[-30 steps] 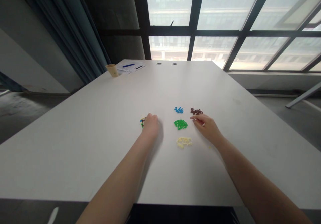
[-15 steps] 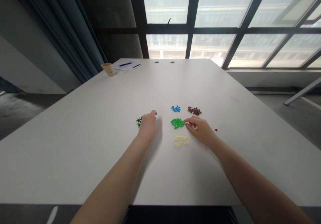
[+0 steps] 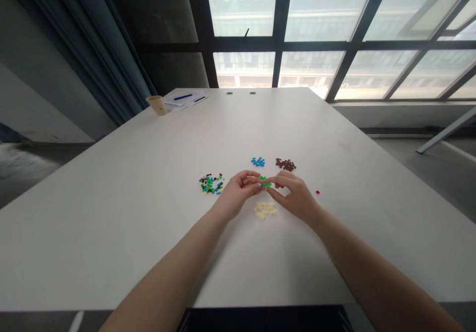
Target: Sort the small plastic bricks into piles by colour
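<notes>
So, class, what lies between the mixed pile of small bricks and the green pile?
The left hand lies between the mixed pile and the green pile, in the head view.

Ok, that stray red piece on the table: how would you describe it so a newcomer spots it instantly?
On the long white table, find the left hand and right hand meeting over green pieces. Right of the right hand and below the dark brown pile lies a tiny red piece. Unlike its neighbours, it sits alone, apart from every heap.
</notes>
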The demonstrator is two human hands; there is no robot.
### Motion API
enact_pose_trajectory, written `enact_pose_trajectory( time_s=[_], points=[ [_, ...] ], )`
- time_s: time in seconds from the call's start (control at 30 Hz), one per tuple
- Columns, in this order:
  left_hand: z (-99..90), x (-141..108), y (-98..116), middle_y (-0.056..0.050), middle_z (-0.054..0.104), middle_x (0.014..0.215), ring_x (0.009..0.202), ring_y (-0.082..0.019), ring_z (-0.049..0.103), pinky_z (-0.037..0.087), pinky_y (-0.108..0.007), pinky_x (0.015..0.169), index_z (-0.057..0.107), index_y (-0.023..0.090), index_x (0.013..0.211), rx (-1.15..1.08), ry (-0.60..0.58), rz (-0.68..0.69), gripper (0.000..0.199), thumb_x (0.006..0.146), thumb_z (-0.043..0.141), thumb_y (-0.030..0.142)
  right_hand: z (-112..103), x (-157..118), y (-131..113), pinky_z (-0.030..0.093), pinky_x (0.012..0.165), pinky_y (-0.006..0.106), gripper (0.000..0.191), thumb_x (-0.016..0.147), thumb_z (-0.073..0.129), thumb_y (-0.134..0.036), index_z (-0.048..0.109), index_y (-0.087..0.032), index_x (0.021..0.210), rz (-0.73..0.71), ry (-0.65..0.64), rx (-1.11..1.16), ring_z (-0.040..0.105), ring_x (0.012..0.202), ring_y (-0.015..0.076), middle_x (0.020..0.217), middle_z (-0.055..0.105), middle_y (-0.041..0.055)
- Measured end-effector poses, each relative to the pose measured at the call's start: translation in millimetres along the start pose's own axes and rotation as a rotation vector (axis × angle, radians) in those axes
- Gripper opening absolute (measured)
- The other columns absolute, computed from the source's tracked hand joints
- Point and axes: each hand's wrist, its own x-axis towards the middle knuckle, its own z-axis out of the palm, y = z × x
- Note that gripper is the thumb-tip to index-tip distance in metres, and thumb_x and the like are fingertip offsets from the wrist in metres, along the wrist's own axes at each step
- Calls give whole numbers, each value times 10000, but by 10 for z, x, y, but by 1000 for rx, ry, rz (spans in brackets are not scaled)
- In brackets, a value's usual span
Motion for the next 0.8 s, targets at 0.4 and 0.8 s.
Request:
enact_pose_trajectory(
  time_s=[0.4,0.8],
  points=[
    [68,-33,-5,17,642,664,652,-91,601,456,-233,696,563,158,854,-128,13,-62,398,552,789,285,14,-1,-9,443,668,270,117,805,591,-210,688,-215,871,-30,24,62,540,711,132,723,574,18],
    [91,-50,36,26,633,641,606,-61,584,441,-198,668,534,145,865,-148,8,-155,391,584,773,275,7,-20,-17,438,677,279,120,821,575,-225,693,-219,833,-44,126,6,526,707,135,710,539,11]
  ],
)
